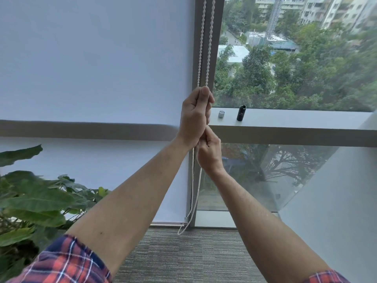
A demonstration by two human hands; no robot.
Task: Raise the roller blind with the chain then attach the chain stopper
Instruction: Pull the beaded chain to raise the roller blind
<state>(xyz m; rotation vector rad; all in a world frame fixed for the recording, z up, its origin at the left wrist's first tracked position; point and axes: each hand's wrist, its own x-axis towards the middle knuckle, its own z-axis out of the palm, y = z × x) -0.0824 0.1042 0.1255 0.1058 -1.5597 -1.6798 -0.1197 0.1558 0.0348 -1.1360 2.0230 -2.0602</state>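
Here my left hand [194, 115] grips the bead chain [204, 43] beside the window frame [216, 27]; my right hand [209, 152] pinches it just below, its loop hanging near the carpet [183, 254].

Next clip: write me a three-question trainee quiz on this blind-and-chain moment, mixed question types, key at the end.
1. True or false: the blind is already fully raised.
2. Which hand grips the chain higher up? A) left hand B) right hand
3. Fill in: on the sill stand a small silver cap and a ____ tube.

Key
1. False; its bottom edge hangs near the floor.
2. A
3. black
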